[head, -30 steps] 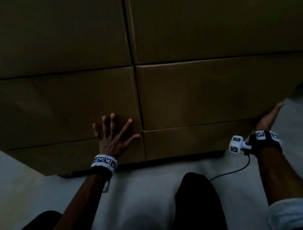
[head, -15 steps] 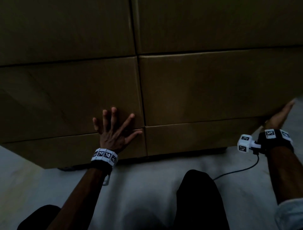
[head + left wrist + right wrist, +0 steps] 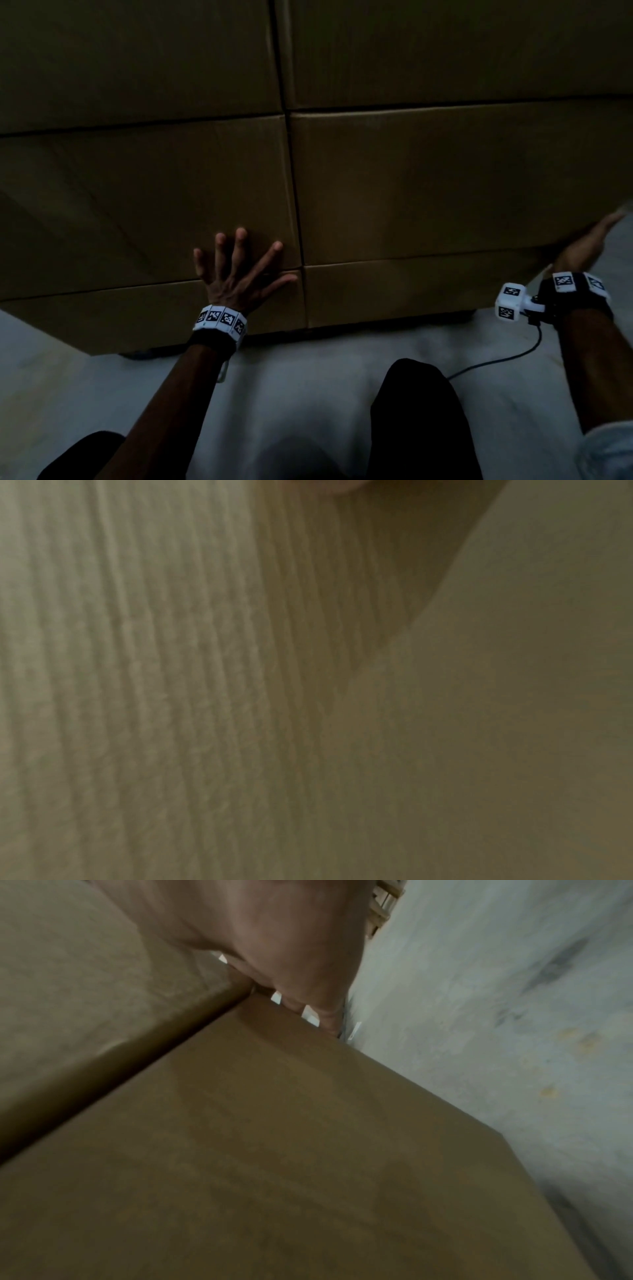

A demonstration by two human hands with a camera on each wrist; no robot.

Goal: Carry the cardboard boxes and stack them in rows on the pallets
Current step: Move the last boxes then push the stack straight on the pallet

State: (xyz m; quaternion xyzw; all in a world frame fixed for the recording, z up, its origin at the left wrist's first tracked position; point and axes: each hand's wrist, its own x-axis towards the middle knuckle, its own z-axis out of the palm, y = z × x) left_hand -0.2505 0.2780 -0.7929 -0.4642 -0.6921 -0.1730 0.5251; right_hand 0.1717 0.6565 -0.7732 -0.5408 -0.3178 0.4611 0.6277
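Observation:
Brown cardboard boxes stand stacked in two columns and three rows in front of me. My left hand (image 3: 236,263) lies flat with spread fingers on the front of the middle-left box (image 3: 144,205), near its lower right corner. My right hand (image 3: 582,245) presses with straight fingers against the right end of the middle-right box (image 3: 445,185), at its bottom corner. In the right wrist view the right hand's fingers (image 3: 308,988) reach along the seam between the middle-right box (image 3: 78,969) and the bottom-right box (image 3: 274,1150). The left wrist view shows only blurred cardboard (image 3: 171,696).
The stack stands on something dark (image 3: 144,353) that shows just under the bottom boxes. Grey concrete floor (image 3: 308,383) lies between me and the stack and runs on at the right (image 3: 496,1001). My dark-trousered knee (image 3: 421,411) is below. A wooden pallet (image 3: 380,904) shows far off.
The view has closed in on the stack and shifted slightly. Both hands keep their places on the boxes, and the right hand sits a little farther right in the picture.

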